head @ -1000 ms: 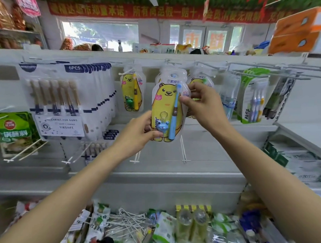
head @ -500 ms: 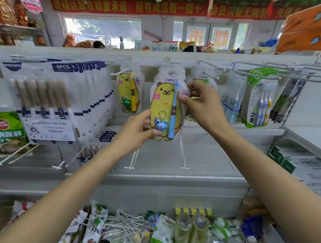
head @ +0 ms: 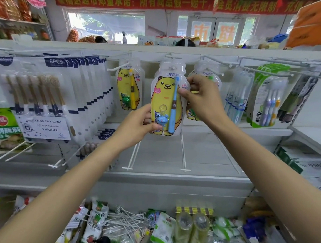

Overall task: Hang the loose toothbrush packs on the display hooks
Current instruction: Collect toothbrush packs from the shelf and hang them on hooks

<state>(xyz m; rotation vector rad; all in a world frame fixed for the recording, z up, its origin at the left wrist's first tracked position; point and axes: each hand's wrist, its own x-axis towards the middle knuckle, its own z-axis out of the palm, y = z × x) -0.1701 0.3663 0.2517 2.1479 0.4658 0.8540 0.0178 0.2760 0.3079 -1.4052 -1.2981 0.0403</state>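
Observation:
A yellow bear toothbrush pack with a blue brush and a blue frog toy hangs in front of me, its top hole on a white display hook. My left hand pinches the pack's lower left corner. My right hand pinches its right edge near the brush head. A matching bear pack with a yellow brush hangs on the hook to the left. Another bear pack hangs behind my right hand, mostly hidden.
A row of 6PCS toothbrush packs fills the hooks on the left; All-fix packs hang on the right. Bare white hooks jut out from the lower rail. Below lie loose hooks and food packets.
The view has shifted a little. Both hands keep their hold on the bear pack, and its top sits at the hook as before.

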